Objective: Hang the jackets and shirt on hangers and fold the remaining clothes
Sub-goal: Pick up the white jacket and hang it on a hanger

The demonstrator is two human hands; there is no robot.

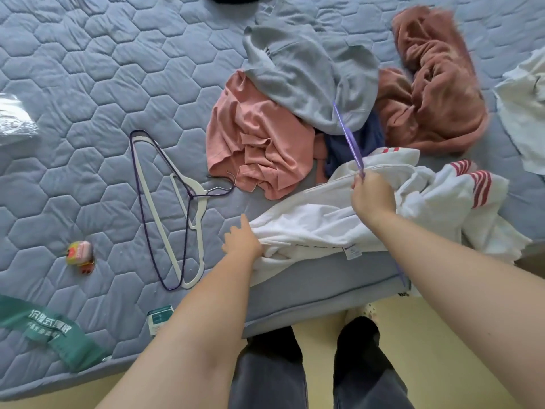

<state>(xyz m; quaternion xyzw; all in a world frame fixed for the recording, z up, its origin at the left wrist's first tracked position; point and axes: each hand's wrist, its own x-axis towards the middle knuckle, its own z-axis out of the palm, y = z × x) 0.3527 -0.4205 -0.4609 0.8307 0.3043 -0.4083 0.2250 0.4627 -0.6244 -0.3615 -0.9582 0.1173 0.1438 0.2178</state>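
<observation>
Your right hand (373, 193) is gripping the purple hanger (348, 134), fingers curled tight around its lower end, right on top of the white jacket (318, 219) with red stripes. The jacket is lying across the near edge of the mattress (88, 84). Your left hand (240, 240) is touching the jacket's left edge with fingers straight and slightly apart.

Just beyond the jacket, a grey hoodie (303, 72) is lying over a pink shirt (256, 137) and a dark blue garment (339, 146), and the hanger is slanting up across them. A rust-coloured fleece (433, 84) is bunching up to their right.

To your left, a white hanger (194, 219) and a thin purple hanger (140, 184) are lying overlapped, with a small yellow-and-pink toy (78, 253) further left.

A green band (50, 323) is showing white Chinese characters, too blurred to read; the jacket's tag (352, 252) is too small to read.
</observation>
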